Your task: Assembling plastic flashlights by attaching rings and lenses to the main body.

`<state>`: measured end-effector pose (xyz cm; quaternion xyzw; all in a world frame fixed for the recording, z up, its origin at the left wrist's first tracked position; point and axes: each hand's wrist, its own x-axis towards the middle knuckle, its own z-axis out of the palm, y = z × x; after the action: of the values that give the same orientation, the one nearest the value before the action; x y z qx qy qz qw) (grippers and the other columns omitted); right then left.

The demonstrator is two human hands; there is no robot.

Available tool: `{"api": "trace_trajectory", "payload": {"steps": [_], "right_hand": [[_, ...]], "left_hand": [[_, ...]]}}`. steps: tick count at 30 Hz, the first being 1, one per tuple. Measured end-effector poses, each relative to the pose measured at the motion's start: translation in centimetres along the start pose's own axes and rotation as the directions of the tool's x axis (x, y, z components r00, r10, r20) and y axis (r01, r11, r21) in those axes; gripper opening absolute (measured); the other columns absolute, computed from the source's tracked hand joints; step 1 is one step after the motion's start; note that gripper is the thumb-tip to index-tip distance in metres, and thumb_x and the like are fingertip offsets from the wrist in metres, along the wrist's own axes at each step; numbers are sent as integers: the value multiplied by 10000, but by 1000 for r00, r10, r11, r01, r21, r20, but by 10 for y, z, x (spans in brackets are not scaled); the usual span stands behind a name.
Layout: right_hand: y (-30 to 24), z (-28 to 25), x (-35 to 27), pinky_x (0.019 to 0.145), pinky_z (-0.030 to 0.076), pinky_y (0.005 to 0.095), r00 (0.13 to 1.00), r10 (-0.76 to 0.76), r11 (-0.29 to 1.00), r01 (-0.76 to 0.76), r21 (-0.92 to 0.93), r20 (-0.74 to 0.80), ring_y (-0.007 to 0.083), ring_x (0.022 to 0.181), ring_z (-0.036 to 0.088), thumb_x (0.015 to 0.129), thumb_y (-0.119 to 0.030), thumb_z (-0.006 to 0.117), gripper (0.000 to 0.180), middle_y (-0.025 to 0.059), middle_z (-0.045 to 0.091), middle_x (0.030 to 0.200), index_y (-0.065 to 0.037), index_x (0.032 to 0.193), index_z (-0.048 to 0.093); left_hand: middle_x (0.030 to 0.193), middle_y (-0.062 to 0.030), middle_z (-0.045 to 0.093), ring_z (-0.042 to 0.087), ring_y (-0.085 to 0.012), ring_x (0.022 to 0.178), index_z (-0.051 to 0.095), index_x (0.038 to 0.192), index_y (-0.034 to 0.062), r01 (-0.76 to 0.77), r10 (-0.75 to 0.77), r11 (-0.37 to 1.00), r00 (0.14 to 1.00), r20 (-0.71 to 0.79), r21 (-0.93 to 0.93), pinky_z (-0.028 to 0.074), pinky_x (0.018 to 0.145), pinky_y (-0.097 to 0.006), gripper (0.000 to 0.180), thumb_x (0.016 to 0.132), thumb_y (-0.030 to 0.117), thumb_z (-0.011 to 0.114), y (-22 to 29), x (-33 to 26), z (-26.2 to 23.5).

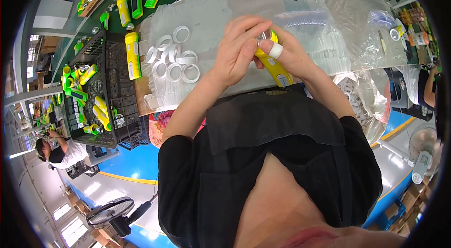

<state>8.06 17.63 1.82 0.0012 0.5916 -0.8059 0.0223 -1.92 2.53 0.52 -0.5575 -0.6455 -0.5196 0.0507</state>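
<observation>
My right hand [292,55] grips the body of a yellow flashlight [275,66], held upright over the plastic-covered bench; a white tape wraps one finger. My left hand [237,50] curls over the flashlight's head, fingertips on its round lens end [264,36]. Both hands touch the same flashlight. To the left of my hands lie several white plastic rings [173,58] on the plastic sheet.
A black crate [123,102] at the left holds several yellow and green flashlights. More flashlights [136,3] lie on the green conveyor behind. A clear plastic sheet [329,18] covers the bench. A bag of white parts [364,102] hangs at right. Other people work at left and right. Fans stand on the floor.
</observation>
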Motion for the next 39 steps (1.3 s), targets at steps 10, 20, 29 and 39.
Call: {"api": "trace_trajectory", "payload": {"steps": [10,20,29,39], "right_hand": [[10,22,32,663,491,302,994,-23,1000,21,18,111,156,722,598,973,-343,555,383,65,575,887,-64,1218,461],[15,-3,86,661,472,302,970,-234,951,216,-220,-61,144,705,572,958,-270,553,345,64,604,862,-74,1239,505],[14,-2,84,653,457,298,956,-286,942,268,-204,-64,147,693,568,960,-270,543,326,60,600,813,-72,1215,501],[27,-14,86,710,505,317,927,-364,923,372,-102,87,170,786,620,944,-294,551,500,76,582,1070,-63,1367,418]], "left_hand": [[1348,-160,536,454,-369,1284,665,1139,6,-50,71,967,995,-75,251,374,1039,-404,418,981,189,324,-13,-10,-23],[1288,-194,567,540,-357,1173,540,1348,118,229,-243,631,966,-92,741,430,995,-435,532,873,311,682,-56,-11,-113],[1079,-48,629,619,-102,974,641,1166,66,414,-450,854,892,-49,-317,530,762,-227,368,816,57,754,-31,30,-94],[1092,-92,611,595,-231,974,762,989,141,78,-79,975,997,-2,210,504,789,-338,288,716,189,840,-14,44,-62]]}}
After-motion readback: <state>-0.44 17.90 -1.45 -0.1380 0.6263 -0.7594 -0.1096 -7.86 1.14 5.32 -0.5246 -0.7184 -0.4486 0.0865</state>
